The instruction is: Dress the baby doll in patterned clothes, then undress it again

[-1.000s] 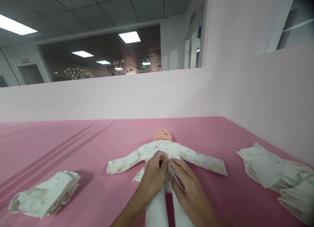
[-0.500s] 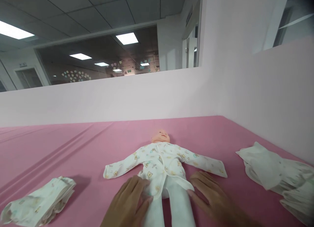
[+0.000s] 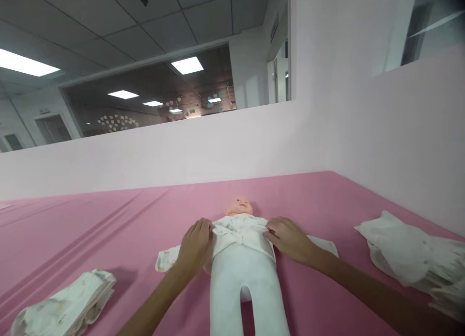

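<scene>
A baby doll [image 3: 241, 207] lies on its back, head toward the wall, arms spread sideways. It wears a white printed baby top [image 3: 238, 221] and plain white pants [image 3: 238, 278]. The lower front of the top is folded up over the chest, its plain inner side showing, and the waist of the pants is exposed. My left hand [image 3: 198, 241] pinches the turned-up hem at the doll's side on the left. My right hand [image 3: 286, 236] grips the hem at the opposite side. Both forearms partly cover the sleeves.
A folded printed baby garment [image 3: 69, 302] lies at the left on the pink sheet [image 3: 152, 219]. Crumpled white cloths [image 3: 407, 248] lie at the right by the wall. A white half wall [image 3: 163, 154] with a window above closes off the far side.
Both hands have moved up from the doll's hips to its chest, closing on the top's hem and folding it upward. The pants' waist has come into view. The camera has tilted slightly.
</scene>
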Demonstrator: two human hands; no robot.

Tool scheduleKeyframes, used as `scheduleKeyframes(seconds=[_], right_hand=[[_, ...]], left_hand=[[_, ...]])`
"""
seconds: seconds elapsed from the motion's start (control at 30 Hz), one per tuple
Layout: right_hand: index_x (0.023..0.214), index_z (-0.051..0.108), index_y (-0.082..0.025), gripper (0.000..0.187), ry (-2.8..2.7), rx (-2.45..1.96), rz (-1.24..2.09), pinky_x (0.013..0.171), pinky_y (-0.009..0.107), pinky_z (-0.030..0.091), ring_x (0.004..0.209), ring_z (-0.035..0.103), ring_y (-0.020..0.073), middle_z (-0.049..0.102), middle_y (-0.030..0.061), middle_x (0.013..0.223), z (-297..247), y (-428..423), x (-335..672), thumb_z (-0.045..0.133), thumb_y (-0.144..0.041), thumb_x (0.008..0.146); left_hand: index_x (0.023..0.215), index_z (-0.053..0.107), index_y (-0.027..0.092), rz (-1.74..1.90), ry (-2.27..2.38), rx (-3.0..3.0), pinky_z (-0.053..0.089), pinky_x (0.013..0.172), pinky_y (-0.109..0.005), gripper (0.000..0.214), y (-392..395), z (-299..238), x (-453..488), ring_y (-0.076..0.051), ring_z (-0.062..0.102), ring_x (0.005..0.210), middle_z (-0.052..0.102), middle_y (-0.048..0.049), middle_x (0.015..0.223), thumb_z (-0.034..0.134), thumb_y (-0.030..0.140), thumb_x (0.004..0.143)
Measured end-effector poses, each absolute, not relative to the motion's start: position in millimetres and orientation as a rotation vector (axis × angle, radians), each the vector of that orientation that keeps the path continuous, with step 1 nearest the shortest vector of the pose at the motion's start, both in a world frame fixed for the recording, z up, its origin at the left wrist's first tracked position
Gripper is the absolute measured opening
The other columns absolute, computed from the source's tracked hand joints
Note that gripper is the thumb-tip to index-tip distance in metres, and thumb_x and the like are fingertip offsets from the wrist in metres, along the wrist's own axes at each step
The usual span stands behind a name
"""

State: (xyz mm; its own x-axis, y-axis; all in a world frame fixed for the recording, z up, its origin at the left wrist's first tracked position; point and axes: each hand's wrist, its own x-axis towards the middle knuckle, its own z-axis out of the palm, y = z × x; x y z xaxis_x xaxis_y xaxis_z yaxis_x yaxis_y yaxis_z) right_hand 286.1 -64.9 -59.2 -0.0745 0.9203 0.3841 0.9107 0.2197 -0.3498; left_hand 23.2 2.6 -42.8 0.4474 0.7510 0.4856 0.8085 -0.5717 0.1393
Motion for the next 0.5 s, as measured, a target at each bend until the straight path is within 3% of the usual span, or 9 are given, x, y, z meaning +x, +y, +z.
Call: scheduleKeyframes(seconds=[0.2,0.33,0.5], right_hand=[[0.065,0.045,-0.020,0.027,-1.827,-1.699,0.100,0.077,0.035,0.037,0.083,0.052,0.0210,0.057,0.0041,0.083,-81,-36,301,0.040,-0.033,0.088],[0.074,0.049,-0.021,0.028,-1.711,-1.682,0.225,0.075,0.034,0.041,0.083,0.054,0.0203,0.056,0.0044,0.089,-101,-33,306,0.036,-0.039,0.091],[0.090,0.053,-0.021,0.026,-1.726,-1.680,0.034,0.077,0.036,0.042,0.088,0.055,0.0227,0.058,0.0055,0.096,-121,-36,307,0.034,-0.038,0.094]], left_hand=[[0.092,0.048,0.019,-0.660,-1.312,-2.548,0.041,0.077,-0.031,0.020,49,-41,44,-0.018,0.053,0.087,0.060,-0.0049,0.097,0.033,0.006,0.086],[0.091,0.049,0.018,-0.569,-1.303,-2.543,0.040,0.077,-0.033,0.019,59,-48,52,-0.020,0.052,0.088,0.059,-0.0070,0.097,0.033,0.008,0.088],[0.088,0.051,0.019,-0.538,-1.303,-2.549,0.040,0.076,-0.033,0.017,59,-48,54,-0.020,0.053,0.086,0.060,-0.0064,0.093,0.034,0.016,0.092]])
